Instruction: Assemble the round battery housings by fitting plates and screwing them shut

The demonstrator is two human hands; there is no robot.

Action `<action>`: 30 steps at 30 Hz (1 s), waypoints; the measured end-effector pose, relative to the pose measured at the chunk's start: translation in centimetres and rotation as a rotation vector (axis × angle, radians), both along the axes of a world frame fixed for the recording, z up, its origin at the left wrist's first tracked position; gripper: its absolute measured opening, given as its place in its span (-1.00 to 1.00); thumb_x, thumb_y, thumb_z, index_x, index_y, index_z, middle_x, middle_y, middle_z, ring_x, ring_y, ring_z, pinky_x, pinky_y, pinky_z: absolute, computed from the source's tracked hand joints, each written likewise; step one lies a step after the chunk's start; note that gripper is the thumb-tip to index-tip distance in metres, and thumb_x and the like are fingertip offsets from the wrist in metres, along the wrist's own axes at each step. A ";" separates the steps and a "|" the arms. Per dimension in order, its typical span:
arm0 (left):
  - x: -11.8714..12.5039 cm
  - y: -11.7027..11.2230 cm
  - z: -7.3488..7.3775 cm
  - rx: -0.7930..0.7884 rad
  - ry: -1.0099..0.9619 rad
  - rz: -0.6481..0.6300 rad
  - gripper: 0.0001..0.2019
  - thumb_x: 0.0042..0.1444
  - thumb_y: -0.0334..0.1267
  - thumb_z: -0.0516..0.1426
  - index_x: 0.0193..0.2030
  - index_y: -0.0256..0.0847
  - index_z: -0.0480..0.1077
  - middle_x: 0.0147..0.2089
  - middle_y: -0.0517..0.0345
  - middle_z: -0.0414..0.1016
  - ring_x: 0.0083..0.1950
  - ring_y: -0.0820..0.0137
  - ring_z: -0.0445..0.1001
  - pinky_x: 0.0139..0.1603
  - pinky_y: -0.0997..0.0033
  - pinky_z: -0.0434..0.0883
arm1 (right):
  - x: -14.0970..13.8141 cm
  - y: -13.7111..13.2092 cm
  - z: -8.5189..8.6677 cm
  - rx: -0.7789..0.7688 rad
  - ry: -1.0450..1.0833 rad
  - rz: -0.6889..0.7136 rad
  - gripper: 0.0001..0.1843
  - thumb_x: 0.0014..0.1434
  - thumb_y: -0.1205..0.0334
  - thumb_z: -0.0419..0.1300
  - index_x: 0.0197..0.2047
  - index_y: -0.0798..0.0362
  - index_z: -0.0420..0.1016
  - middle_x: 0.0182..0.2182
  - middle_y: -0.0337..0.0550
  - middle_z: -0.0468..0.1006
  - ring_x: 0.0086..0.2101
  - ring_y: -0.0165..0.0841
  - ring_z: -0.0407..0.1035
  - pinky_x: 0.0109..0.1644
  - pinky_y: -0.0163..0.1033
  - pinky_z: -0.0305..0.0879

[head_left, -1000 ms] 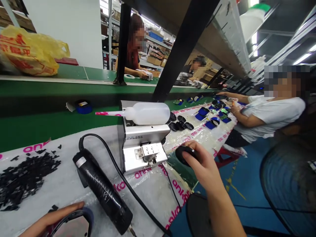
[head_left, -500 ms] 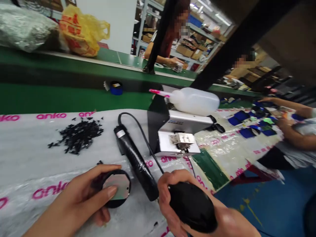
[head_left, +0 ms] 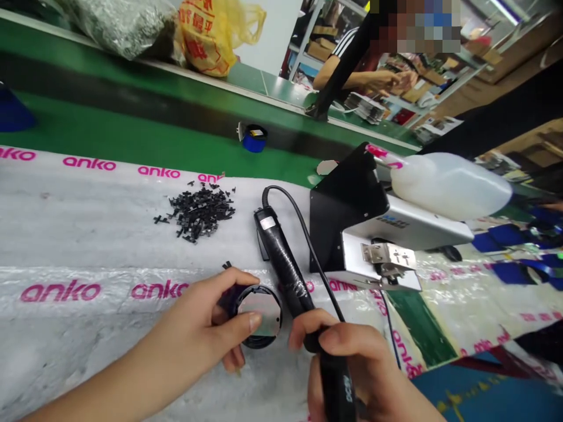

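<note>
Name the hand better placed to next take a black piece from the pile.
Left hand, probably: nearer the pile, though holding a round part. The right hand, holding a black object, is farther.

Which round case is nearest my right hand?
The dark round case with a pale flat face, held in your left hand; the blue cases all sit farther off.

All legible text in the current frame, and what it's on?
"anko", pink, repeated: plastic sheet.
Red characters: yellow bag, too unclear to quote.
Lettering: machine, too blurred.
White lettering: black part in right hand, too blurred.
White label on black tool: nothing readable.
</note>
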State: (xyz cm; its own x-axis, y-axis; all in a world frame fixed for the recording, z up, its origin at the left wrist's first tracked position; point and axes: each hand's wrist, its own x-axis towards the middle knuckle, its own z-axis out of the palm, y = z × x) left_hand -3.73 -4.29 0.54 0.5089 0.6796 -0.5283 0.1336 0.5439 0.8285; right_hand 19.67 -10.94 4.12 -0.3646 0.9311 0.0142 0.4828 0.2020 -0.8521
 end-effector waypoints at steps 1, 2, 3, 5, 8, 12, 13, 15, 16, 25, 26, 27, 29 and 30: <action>0.0 0.0 0.1 0.003 0.004 -0.001 -0.51 0.15 0.01 0.25 0.15 -0.11 0.31 -0.61 0.35 0.46 -0.53 0.35 0.54 -0.48 0.49 0.46 | 0.0 0.0 0.0 -0.040 0.037 0.010 -0.67 0.35 0.05 0.17 0.13 -0.29 0.22 0.01 -0.13 0.46 -0.32 -0.41 0.53 -0.31 -0.38 0.52; 0.0 0.0 0.1 0.003 0.005 0.000 -0.52 0.15 0.00 0.25 0.14 -0.11 0.31 -0.62 0.36 0.45 -0.54 0.36 0.54 -0.49 0.50 0.46 | 0.0 0.0 0.0 -0.089 0.094 0.002 -0.67 0.32 0.14 0.21 0.09 -0.32 0.23 0.04 -0.17 0.43 -0.25 -0.41 0.52 -0.26 -0.38 0.52; 0.0 0.0 0.2 0.000 0.003 0.003 -0.53 0.15 0.00 0.25 0.14 -0.10 0.31 -0.62 0.36 0.45 -0.54 0.37 0.53 -0.49 0.51 0.45 | -0.1 0.0 0.1 -0.124 0.136 -0.005 -0.65 0.29 0.23 0.25 0.04 -0.32 0.26 0.07 -0.21 0.40 -0.18 -0.41 0.51 -0.22 -0.39 0.52; 0.0 0.0 0.2 -0.009 -0.006 0.006 -0.54 0.15 -0.01 0.26 0.13 -0.09 0.31 -0.60 0.36 0.46 -0.54 0.37 0.54 -0.50 0.52 0.45 | -0.5 0.1 0.4 -0.073 0.139 -0.017 -0.72 0.26 0.30 0.26 -0.06 -0.26 0.33 0.10 -0.24 0.34 -0.14 -0.41 0.48 -0.18 -0.38 0.53; 0.0 0.0 0.1 -0.018 -0.013 0.014 -0.56 0.14 -0.03 0.26 0.12 -0.07 0.33 -0.59 0.35 0.47 -0.53 0.37 0.54 -0.49 0.51 0.46 | -1.1 0.3 0.5 0.149 -0.018 -0.006 -0.86 0.29 0.26 0.20 -0.15 -0.23 0.46 0.10 -0.24 0.34 -0.09 -0.29 0.47 -0.11 -0.24 0.57; 0.2 -0.2 0.0 -0.029 -0.030 0.045 -0.59 0.13 -0.05 0.27 0.08 -0.06 0.34 -0.56 0.35 0.48 -0.55 0.38 0.53 -0.52 0.51 0.48 | -1.2 0.3 -0.5 0.392 -0.307 -0.077 -0.61 0.23 0.39 0.20 -0.03 -0.34 0.56 0.12 -0.21 0.36 0.04 -0.14 0.41 -0.02 -0.15 0.57; 0.3 -0.3 0.0 -0.029 -0.038 0.050 -0.60 0.13 -0.06 0.27 0.07 -0.06 0.34 -0.54 0.35 0.48 -0.55 0.39 0.52 -0.53 0.51 0.48 | -1.2 0.3 -0.7 0.439 -0.346 -0.073 -0.55 0.22 0.44 0.19 0.01 -0.34 0.55 0.14 -0.20 0.34 0.07 -0.15 0.39 0.01 -0.16 0.56; 0.3 -0.3 0.1 -0.024 -0.047 0.051 -0.62 0.13 -0.08 0.27 0.05 -0.06 0.34 -0.52 0.37 0.46 -0.55 0.41 0.51 -0.54 0.52 0.48 | -1.0 0.3 -0.8 0.519 -0.420 -0.019 -0.49 0.22 0.51 0.12 0.05 -0.30 0.54 0.18 -0.17 0.28 0.12 -0.17 0.35 0.08 -0.16 0.52; 0.3 -0.3 0.1 -0.018 -0.048 0.049 -0.63 0.13 -0.09 0.26 0.04 -0.06 0.34 -0.52 0.38 0.46 -0.55 0.42 0.50 -0.54 0.53 0.48 | -1.0 0.3 -0.7 0.525 -0.450 0.011 -0.47 0.22 0.55 0.09 0.06 -0.27 0.54 0.20 -0.14 0.24 0.15 -0.18 0.32 0.12 -0.15 0.50; 0.1 -0.2 0.4 0.015 -0.052 0.021 -0.70 0.16 -0.14 0.22 0.01 -0.07 0.33 -0.51 0.41 0.44 -0.55 0.47 0.48 -0.52 0.55 0.48 | -2.4 -0.2 -1.8 0.599 -0.468 0.093 -0.56 0.24 0.51 0.20 0.06 -0.17 0.55 0.20 -0.05 0.23 0.25 -0.06 0.16 0.26 0.12 0.34; 0.1 -0.2 0.4 0.018 -0.046 0.021 -0.69 0.16 -0.14 0.22 0.01 -0.06 0.33 -0.50 0.41 0.44 -0.55 0.46 0.49 -0.52 0.54 0.48 | -2.6 -0.3 -2.2 0.607 -0.443 0.090 -0.59 0.25 0.47 0.22 0.07 -0.16 0.55 0.22 -0.05 0.21 0.26 -0.05 0.16 0.27 0.13 0.33; 0.1 -0.1 0.3 0.020 -0.038 0.022 -0.69 0.15 -0.13 0.22 0.02 -0.06 0.33 -0.49 0.40 0.45 -0.54 0.45 0.49 -0.52 0.53 0.49 | -2.7 -0.4 -2.6 0.614 -0.422 0.083 -0.59 0.26 0.45 0.22 0.09 -0.16 0.54 0.24 -0.07 0.20 0.27 -0.04 0.15 0.28 0.14 0.32; 0.2 0.0 0.3 0.020 -0.024 0.022 -0.68 0.14 -0.12 0.23 0.01 -0.06 0.33 -0.46 0.39 0.48 -0.54 0.45 0.50 -0.52 0.52 0.49 | -2.7 -0.6 -3.1 0.621 -0.392 0.040 -0.46 0.26 0.49 0.17 0.20 -0.23 0.45 0.28 -0.14 0.19 0.28 -0.07 0.15 0.28 0.11 0.33; 0.2 0.1 0.4 0.021 -0.023 0.019 -0.68 0.13 -0.12 0.23 0.00 -0.07 0.33 -0.44 0.38 0.49 -0.55 0.46 0.50 -0.52 0.53 0.50 | -2.7 -0.8 -3.2 0.620 -0.377 0.015 -0.35 0.25 0.54 0.14 0.28 -0.27 0.35 0.30 -0.16 0.18 0.28 -0.09 0.15 0.28 0.09 0.34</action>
State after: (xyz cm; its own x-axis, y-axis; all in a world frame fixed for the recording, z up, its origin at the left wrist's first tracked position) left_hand -3.51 -4.23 0.90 0.5075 0.7002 -0.5022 0.1038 0.5289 0.8423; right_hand 17.00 -11.71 0.91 -0.4614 0.7875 0.4085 0.7146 0.6028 -0.3550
